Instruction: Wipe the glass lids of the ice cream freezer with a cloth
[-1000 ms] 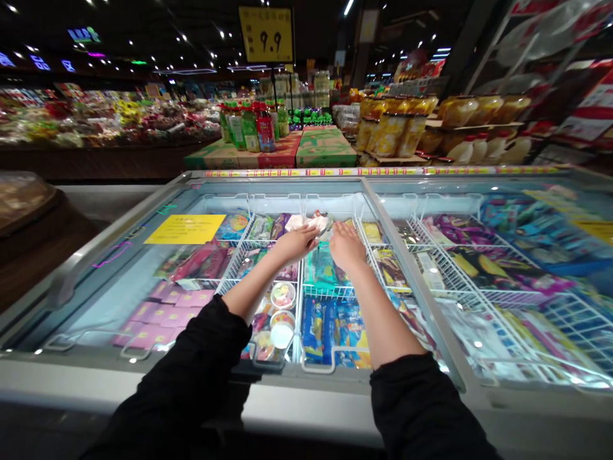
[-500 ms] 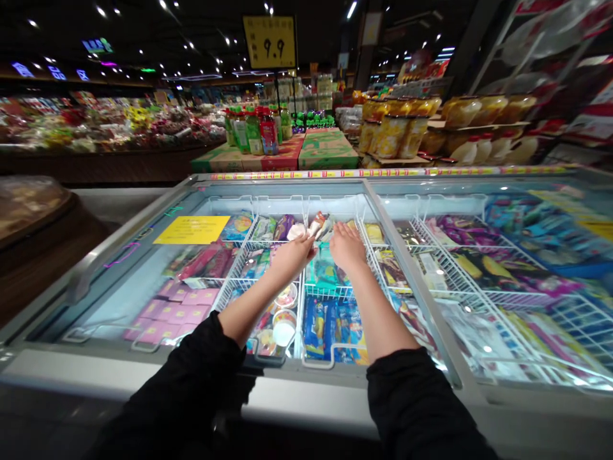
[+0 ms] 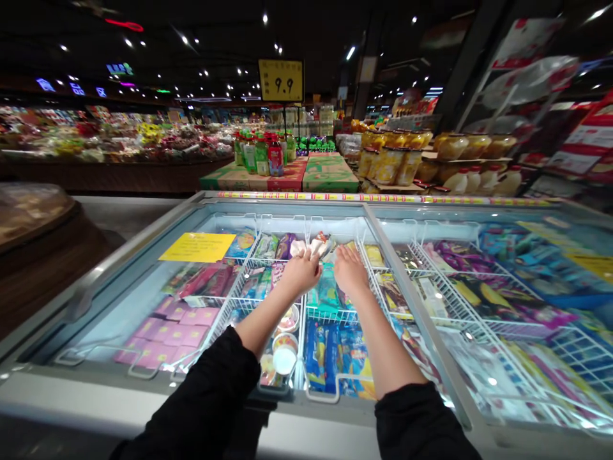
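My left hand (image 3: pixel 304 273) reaches over the chest freezer, its fingers bent down on a crumpled white cloth (image 3: pixel 297 248) whose edges bulge out around the fingertips. To its right, my right hand (image 3: pixel 350 271) lies flat on the freezer's glass lid (image 3: pixel 119 322), fingers stretched and holding nothing. Below the glass, turquoise packs (image 3: pixel 327 287) lie in a wire basket between the hands. Blue packs (image 3: pixel 322 354) fill the nearer compartment, and white-lidded tubs (image 3: pixel 284 359) sit left of them. My forearms hide part of the baskets.
A yellow sheet (image 3: pixel 197 247) is on the glass at left. The lid's frame bar (image 3: pixel 412 300) runs front to back, right of my arm. Behind the freezer stand bottles (image 3: pixel 262 155) on cartons, a price sign (image 3: pixel 281 80) and stacked jars (image 3: pixel 387 165).
The view has tilted up, so the freezer sits lower in the picture. My left hand has shifted slightly right with the white cloth; my right hand stays flat on the glass.
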The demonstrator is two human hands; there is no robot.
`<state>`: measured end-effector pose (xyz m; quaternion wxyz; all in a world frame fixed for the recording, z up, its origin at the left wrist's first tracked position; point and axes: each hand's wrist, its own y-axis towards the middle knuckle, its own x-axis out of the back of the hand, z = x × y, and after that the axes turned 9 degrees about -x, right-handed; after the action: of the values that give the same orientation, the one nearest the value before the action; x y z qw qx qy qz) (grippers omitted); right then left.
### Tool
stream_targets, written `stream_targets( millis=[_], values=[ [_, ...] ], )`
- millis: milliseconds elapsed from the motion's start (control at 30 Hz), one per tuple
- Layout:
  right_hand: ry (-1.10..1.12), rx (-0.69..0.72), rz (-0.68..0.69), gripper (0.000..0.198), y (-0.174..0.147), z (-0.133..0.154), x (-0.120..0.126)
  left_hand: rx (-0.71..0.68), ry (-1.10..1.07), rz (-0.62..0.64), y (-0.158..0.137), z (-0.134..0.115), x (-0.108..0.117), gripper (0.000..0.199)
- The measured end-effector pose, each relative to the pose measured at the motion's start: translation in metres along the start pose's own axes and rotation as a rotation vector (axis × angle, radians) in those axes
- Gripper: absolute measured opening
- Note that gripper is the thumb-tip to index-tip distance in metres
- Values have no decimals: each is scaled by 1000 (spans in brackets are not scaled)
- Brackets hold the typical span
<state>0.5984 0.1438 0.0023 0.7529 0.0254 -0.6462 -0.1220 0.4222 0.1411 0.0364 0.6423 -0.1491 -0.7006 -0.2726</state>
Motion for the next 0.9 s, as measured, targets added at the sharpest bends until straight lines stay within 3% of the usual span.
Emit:
stream_targets(
  millis=[133,233,333,467,533,667,800,900],
  values=[
    [-30,-18,63,63,1,4,5,-132,-32,85,25,10,0,50],
    [-56,-21,141,65,8,5,13,-86,-37,84,49,31,2,49],
    [-59,11,206,66,20,3,21,-13,-31,52,50,45,1,49],
    [-34,47,215,65,41,2,25,61,5,-23,24,33,-11,47],
    [-20,47,211,65,51,3,23,-13,12,-52,18,20,-19,46],
    [3,41,181,65,61,4,16,-139,-20,-8,42,12,-22,48],
    [22,36,136,65,61,0,12,30,-16,34,73,35,-12,50],
    [27,26,111,64,61,-1,9,128,-5,23,67,49,-10,51]
  ],
)
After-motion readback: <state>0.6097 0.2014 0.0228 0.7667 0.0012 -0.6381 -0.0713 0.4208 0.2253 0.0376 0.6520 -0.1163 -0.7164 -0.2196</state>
